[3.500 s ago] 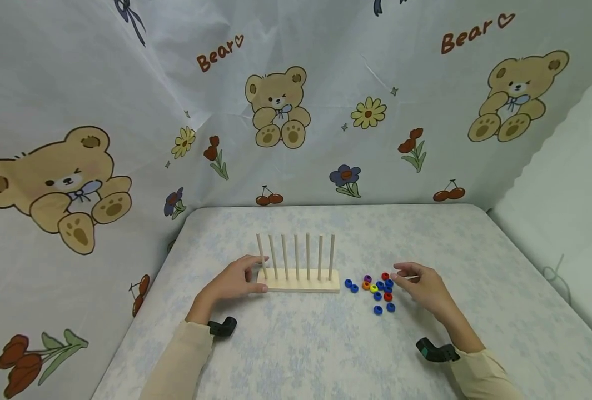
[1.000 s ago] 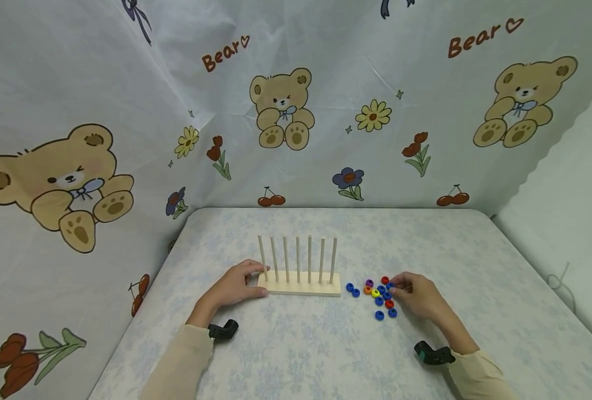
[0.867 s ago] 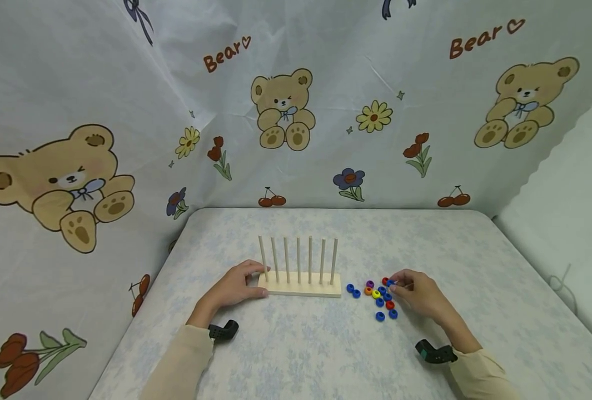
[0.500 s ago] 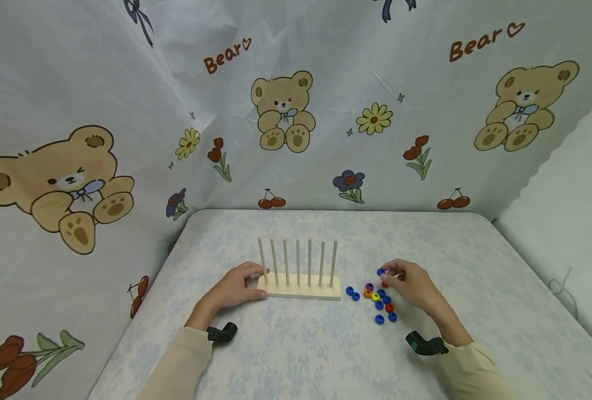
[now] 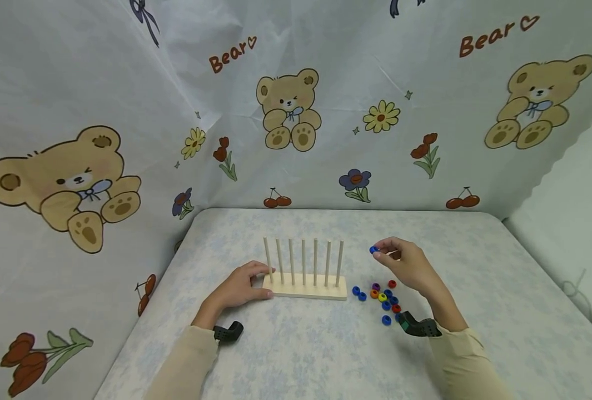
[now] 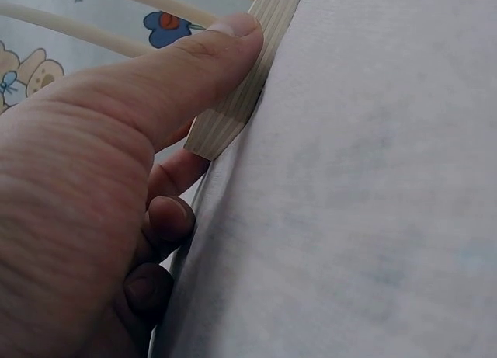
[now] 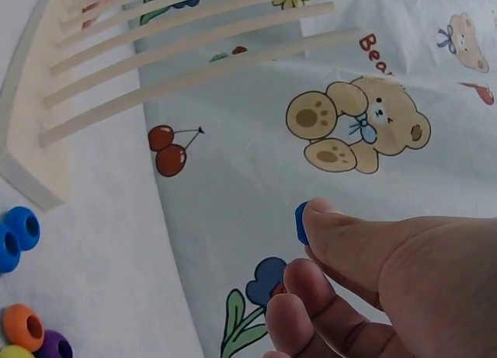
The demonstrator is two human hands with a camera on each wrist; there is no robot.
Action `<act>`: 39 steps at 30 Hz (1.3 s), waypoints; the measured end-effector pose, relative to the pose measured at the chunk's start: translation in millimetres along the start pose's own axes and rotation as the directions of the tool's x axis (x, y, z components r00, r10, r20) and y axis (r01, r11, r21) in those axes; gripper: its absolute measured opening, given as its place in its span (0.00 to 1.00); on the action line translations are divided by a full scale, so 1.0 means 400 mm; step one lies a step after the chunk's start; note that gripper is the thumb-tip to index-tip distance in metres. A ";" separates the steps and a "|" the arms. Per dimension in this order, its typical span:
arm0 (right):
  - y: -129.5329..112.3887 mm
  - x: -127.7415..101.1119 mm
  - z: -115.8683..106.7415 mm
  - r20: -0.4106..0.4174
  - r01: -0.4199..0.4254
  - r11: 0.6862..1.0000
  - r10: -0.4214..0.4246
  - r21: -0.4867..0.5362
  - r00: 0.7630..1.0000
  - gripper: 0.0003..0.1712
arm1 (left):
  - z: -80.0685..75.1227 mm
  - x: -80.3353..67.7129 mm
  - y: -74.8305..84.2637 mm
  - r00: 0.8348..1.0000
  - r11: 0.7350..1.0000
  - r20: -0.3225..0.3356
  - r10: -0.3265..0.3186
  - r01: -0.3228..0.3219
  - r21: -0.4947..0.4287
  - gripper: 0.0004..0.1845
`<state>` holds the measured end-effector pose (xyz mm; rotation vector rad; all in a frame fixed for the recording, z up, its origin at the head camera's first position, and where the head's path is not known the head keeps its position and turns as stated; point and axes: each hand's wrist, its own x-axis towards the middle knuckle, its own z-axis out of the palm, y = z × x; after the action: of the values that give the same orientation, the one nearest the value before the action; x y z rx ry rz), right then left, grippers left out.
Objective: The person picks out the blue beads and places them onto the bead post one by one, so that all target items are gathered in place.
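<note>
A wooden rack (image 5: 306, 288) with several upright pegs stands on the table. My left hand (image 5: 239, 288) grips its left end, thumb along the base's edge (image 6: 233, 102). My right hand (image 5: 403, 265) is raised to the right of the rightmost peg (image 5: 339, 262) and pinches a blue bead (image 5: 373, 250) between thumb and fingertips; the bead (image 7: 301, 222) shows at the thumb tip in the right wrist view. A cluster of loose beads (image 5: 383, 297), blue, red, orange, yellow and purple, lies on the table below that hand. All pegs are bare.
The table (image 5: 326, 344) has a pale blue floral cloth. Bear-printed fabric (image 5: 285, 111) walls it in at the back and left; a white curtain (image 5: 566, 183) hangs at the right. Two blue beads (image 5: 358, 293) lie apart from the cluster, near the rack's right end.
My right hand picked a blue bead from the cluster and lifted it up and left, level with the peg tops. The left hand has stayed on the rack's end.
</note>
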<state>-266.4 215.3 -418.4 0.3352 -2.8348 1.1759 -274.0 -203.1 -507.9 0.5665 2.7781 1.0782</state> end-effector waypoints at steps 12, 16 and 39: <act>-0.089 0.007 0.000 -0.073 0.198 0.979 -0.201 -0.052 0.977 0.12 | 0.005 0.004 -0.006 1.000 1.000 0.010 0.000 0.000 -0.010 0.35; -0.107 0.008 -0.001 -0.098 0.239 0.970 -0.242 -0.043 0.965 0.13 | 0.007 0.004 -0.006 1.000 1.000 0.007 -0.006 0.006 -0.018 0.36; -0.183 0.000 0.045 -0.319 0.284 0.959 -0.274 -0.015 0.907 0.14 | 0.005 0.003 -0.001 1.000 0.999 0.003 -0.024 0.024 -0.026 0.35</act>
<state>-249.7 152.3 -380.5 0.4851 -2.3982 1.1021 -274.9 -201.7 -509.7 0.5298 2.7573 1.1059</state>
